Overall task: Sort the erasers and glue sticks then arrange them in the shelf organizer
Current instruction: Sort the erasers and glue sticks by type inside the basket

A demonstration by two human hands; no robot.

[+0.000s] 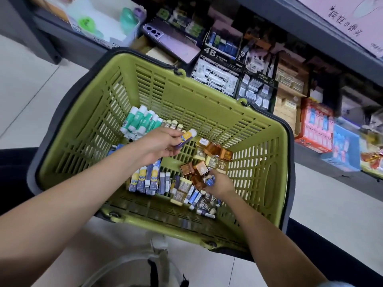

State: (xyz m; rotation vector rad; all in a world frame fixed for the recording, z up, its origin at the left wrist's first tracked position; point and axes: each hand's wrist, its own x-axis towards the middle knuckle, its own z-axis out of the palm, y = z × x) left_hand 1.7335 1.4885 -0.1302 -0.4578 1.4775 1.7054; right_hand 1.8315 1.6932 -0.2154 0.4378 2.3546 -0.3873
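Note:
A green plastic basket (207,100) holds the stationery. Green-and-white glue sticks (141,122) are bunched at its far left. Purple-and-yellow glue sticks (146,180) lie in a row near the front. Orange-brown wrapped erasers (211,151) and several blue and dark erasers (199,195) are scattered at the right. My left hand (159,145) grips one purple-and-yellow glue stick (186,137) above the basket floor. My right hand (219,184) reaches into the eraser pile and pinches a small blue eraser (210,181).
Behind the basket runs a low shelf with an organizer of eraser boxes (219,77), a white tray (107,25) at the left and colourful boxes (317,125) at the right. Pale floor tiles (31,85) surround the basket.

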